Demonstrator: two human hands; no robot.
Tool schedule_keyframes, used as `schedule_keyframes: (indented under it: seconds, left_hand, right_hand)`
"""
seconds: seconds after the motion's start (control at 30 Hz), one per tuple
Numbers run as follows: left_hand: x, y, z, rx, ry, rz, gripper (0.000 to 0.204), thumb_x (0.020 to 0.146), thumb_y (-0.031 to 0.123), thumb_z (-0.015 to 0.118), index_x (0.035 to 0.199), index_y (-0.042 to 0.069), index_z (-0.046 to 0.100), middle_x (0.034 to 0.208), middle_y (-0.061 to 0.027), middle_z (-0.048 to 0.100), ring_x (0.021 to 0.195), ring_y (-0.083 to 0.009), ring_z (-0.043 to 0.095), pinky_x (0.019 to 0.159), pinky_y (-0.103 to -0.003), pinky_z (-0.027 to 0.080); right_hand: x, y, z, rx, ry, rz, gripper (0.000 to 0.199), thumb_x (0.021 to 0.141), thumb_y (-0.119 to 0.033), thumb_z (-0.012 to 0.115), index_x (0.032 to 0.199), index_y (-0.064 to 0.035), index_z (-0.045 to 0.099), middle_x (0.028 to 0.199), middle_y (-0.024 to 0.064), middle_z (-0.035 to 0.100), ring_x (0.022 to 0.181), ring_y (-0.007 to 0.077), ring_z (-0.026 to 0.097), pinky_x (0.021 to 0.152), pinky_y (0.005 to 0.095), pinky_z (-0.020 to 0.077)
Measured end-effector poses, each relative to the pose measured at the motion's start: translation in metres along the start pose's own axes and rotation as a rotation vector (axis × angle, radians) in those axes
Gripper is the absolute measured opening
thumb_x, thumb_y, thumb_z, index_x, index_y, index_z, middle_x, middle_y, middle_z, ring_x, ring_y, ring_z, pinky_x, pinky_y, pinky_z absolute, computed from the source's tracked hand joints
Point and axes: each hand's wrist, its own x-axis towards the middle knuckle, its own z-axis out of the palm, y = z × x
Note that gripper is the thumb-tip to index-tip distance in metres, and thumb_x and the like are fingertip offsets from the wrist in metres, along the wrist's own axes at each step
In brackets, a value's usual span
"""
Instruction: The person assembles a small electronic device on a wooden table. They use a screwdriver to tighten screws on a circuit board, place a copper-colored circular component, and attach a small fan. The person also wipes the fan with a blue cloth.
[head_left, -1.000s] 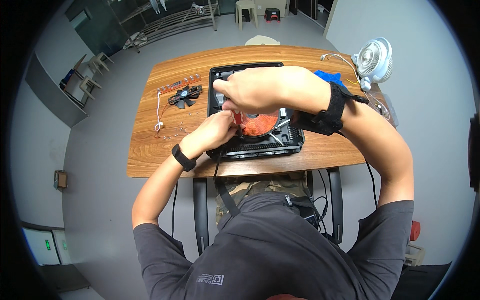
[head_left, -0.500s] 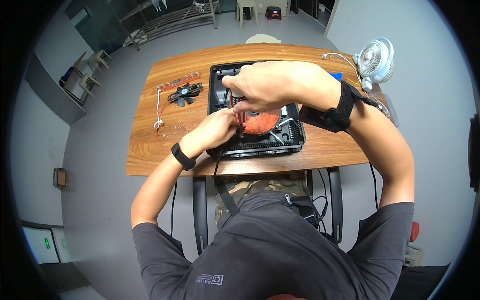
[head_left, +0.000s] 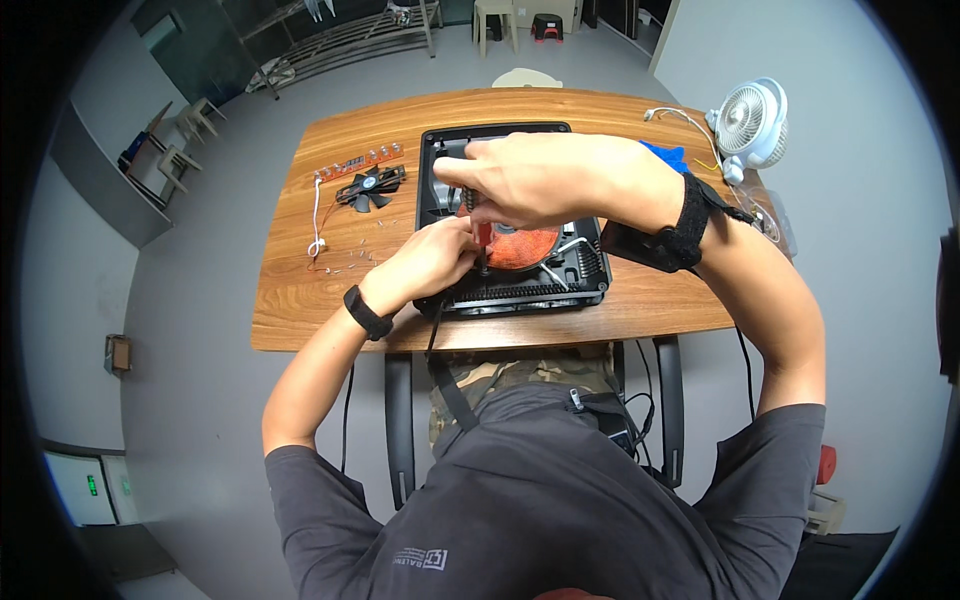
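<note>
The red screwdriver [head_left: 484, 235] is grasped from above by the right hand [head_left: 518, 178], seemingly for keeping it upright over the black housing [head_left: 590, 278], while the left hand's [head_left: 430, 258] hold beside it cannot be told.

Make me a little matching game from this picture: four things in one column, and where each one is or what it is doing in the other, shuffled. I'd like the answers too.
Things
1. Black-bladed fan
2. White fan
3. Orange-red disc
4. Right hand

Places or states
A. Inside the black housing
B. Gripping a tool with a red part
C. Near the right end of the wooden table
D. On the left part of the table

Right pairs: 1-D, 2-C, 3-A, 4-B.
</note>
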Motion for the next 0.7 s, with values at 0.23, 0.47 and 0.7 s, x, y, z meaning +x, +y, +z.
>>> schedule_keyframes:
  seconds: [0.23,0.47,0.7]
  left_hand:
    - [-0.001,0.004,-0.003,-0.024,0.105,0.121,0.013,0.084,0.002,0.067,0.093,-0.004,0.074,0.109,-0.0169,0.07,0.102,-0.0391,0.067,0.09,-0.047,0.055]
    - [0.0,0.004,-0.001,-0.092,0.058,0.03,0.012,0.084,0.001,0.066,0.092,-0.003,0.074,0.109,-0.0167,0.069,0.102,-0.0385,0.067,0.091,-0.046,0.056]
    - [0.001,0.002,0.0,0.026,0.014,0.04,0.016,0.085,0.002,0.066,0.098,-0.003,0.074,0.112,-0.0158,0.069,0.107,-0.0372,0.066,0.093,-0.045,0.055]
  right_hand:
    - [0.01,-0.013,-0.005,-0.111,0.058,0.116,0.05,0.101,-0.045,0.062,0.088,0.0029,0.065,0.069,0.0205,0.064,0.066,0.043,0.068,0.063,0.0488,0.0559]
    - [0.001,-0.006,-0.002,-0.023,-0.016,-0.01,0.039,0.094,-0.027,0.069,0.123,-0.005,0.057,0.115,0.0231,0.055,0.092,0.0423,0.069,0.078,0.0481,0.0566]
    - [0.015,-0.013,-0.013,-0.001,-0.198,0.206,0.045,0.095,-0.039,0.068,0.124,-0.0045,0.069,0.099,0.0241,0.075,0.097,0.0393,0.073,0.084,0.0499,0.0581]
